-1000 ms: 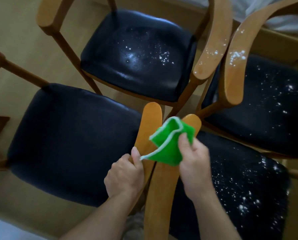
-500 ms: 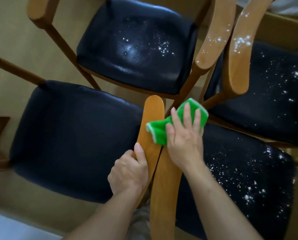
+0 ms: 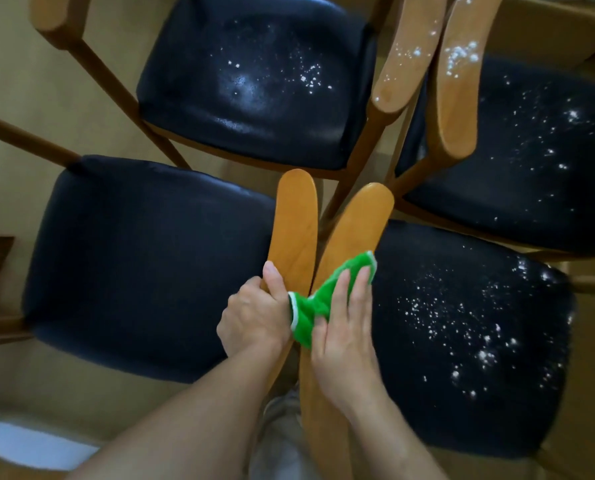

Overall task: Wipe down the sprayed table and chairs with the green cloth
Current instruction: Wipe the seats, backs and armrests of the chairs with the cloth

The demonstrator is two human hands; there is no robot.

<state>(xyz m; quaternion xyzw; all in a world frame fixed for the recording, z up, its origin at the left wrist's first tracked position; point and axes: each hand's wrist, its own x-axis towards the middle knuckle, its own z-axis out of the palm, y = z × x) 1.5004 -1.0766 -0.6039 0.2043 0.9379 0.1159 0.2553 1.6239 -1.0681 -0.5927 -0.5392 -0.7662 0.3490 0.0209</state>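
Observation:
The green cloth lies on the wooden backrest of the near right chair, under the straight fingers of my right hand, which presses it down. My left hand grips the wooden backrest of the near left chair, thumb on top. The near right seat is black and speckled with white spray. The near left seat is black with no spots showing.
Two more chairs stand beyond: a far left seat and a far right seat, both speckled with spray, their wooden backrests also spotted. All four backrests meet near the middle. Tan floor lies to the left.
My right hand has drawn the cloth down the right backrest from its tip toward me. My left hand has kept its grip on the left backrest.

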